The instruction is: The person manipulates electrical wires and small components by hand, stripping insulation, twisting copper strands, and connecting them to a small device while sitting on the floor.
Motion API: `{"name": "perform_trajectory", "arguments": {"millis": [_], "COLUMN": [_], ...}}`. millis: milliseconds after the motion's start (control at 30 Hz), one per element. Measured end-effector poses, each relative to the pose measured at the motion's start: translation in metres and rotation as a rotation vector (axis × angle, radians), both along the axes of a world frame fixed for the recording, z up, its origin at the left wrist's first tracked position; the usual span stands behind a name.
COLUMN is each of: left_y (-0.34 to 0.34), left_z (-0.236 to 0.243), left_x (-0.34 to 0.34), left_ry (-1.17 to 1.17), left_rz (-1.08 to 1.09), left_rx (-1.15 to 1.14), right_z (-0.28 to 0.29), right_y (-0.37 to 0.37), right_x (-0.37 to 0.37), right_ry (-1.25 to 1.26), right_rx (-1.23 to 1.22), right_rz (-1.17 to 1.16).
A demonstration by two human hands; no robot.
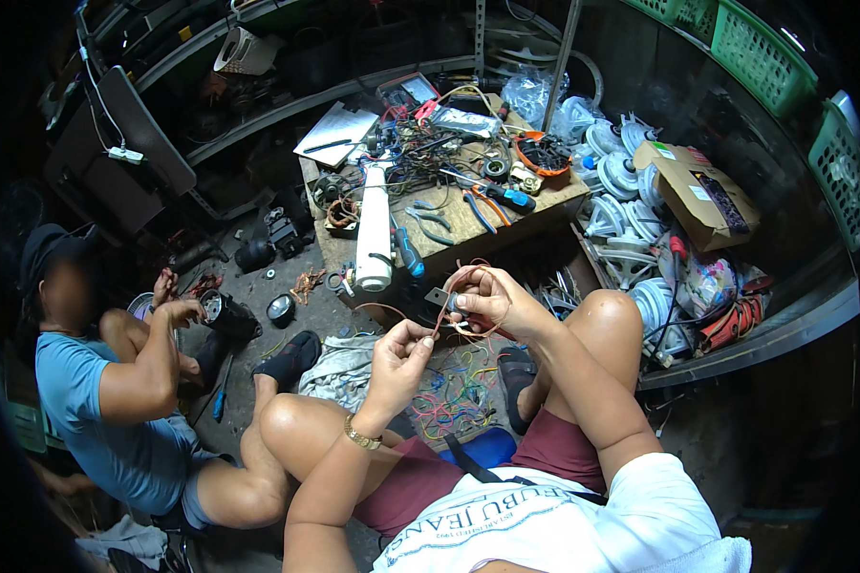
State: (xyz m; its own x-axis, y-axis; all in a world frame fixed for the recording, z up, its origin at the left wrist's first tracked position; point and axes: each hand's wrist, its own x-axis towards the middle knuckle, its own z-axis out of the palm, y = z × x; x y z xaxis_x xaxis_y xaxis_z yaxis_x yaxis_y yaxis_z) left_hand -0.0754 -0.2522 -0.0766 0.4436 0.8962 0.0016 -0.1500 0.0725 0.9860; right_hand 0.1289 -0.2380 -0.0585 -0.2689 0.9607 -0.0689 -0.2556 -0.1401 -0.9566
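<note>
My left hand (401, 363) is closed, thumb and fingertips pinching a thin reddish-brown wire (377, 307). Close beside it, my right hand (487, 301) grips a small dark electrical part with a flat metal tab (437, 296); its exact kind is partly hidden by the fingers. Loops of the same reddish wire curl around the right fingers and cross between both hands. Both hands are held above my lap, just off the near side of the wooden workbench (440, 256). Beneath them, many coloured wire scraps (454, 392) lie on the floor.
On the bench lie pliers (428, 224), a blue-handled screwdriver (409, 252), a white cylindrical body (374, 229), tangled wires and an orange bowl (543, 158). At right are piled pale wheel-like parts (618, 177) and a cardboard box (698, 196). A co-worker (115, 382) sits at left, handling parts.
</note>
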Motion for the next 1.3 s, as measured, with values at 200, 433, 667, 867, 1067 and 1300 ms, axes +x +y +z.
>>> {"name": "perform_trajectory", "arguments": {"millis": [200, 433, 667, 867, 1067, 1300], "left_y": [-0.001, 0.002, -0.001, -0.001, -0.003, 0.004], "left_z": [-0.002, -0.003, 0.001, -0.001, -0.003, -0.006], "left_x": [-0.002, -0.004, -0.002, -0.005, -0.008, -0.011], "left_ry": [0.043, 0.027, 0.054, 0.067, 0.066, 0.163], "left_rz": [-0.001, -0.025, -0.043, -0.044, -0.039, 0.015], "left_rx": [0.037, -0.023, -0.025, -0.017, -0.003, 0.092], "right_z": [-0.001, -0.013, -0.022, -0.021, -0.015, -0.01], "right_y": [-0.001, 0.005, 0.01, 0.011, 0.013, 0.014], "right_x": [-0.002, -0.005, 0.0, 0.008, 0.012, 0.012], "right_ry": [0.015, -0.026, -0.008, 0.094, 0.051, -0.056], "right_rx": [-0.017, 0.007, -0.009, -0.039, -0.045, -0.03], "right_rz": [-0.032, -0.133, -0.229, -0.19, -0.213, -0.207]}}
